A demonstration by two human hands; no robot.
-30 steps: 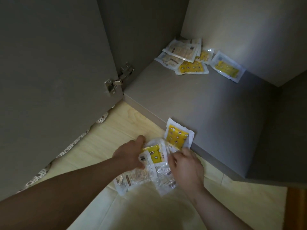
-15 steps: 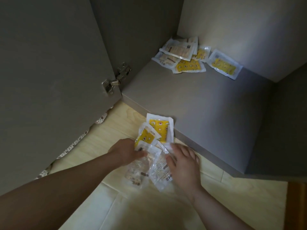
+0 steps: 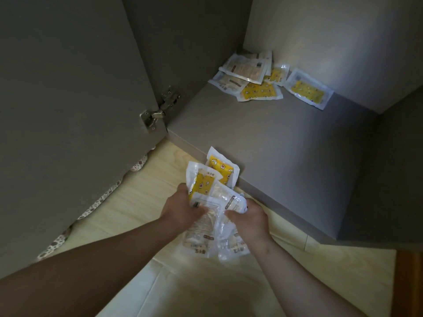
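Observation:
A bundle of plastic packets [image 3: 210, 202], some yellow and some clear with pale print, is held between both hands just above the wooden floor in front of the cabinet. My left hand [image 3: 180, 208] grips the bundle's left side, thumb on top. My right hand [image 3: 248, 217] grips its right side. A yellow packet [image 3: 223, 168] sticks up at the back of the bundle, near the cabinet's front edge. Several more packets [image 3: 263, 81] lie heaped in the far corner of the cabinet floor [image 3: 274, 138].
The grey cabinet door [image 3: 68, 110] stands open on the left, with a metal hinge [image 3: 158, 110] at its inner edge. A spotted strip [image 3: 96, 202] runs along the floor under the door. Pale wooden floor [image 3: 137, 186] lies under my arms.
Both hands have gathered the loose packets into one bundle and lifted it. The yellow packet that lay on the cabinet's edge has joined the bundle.

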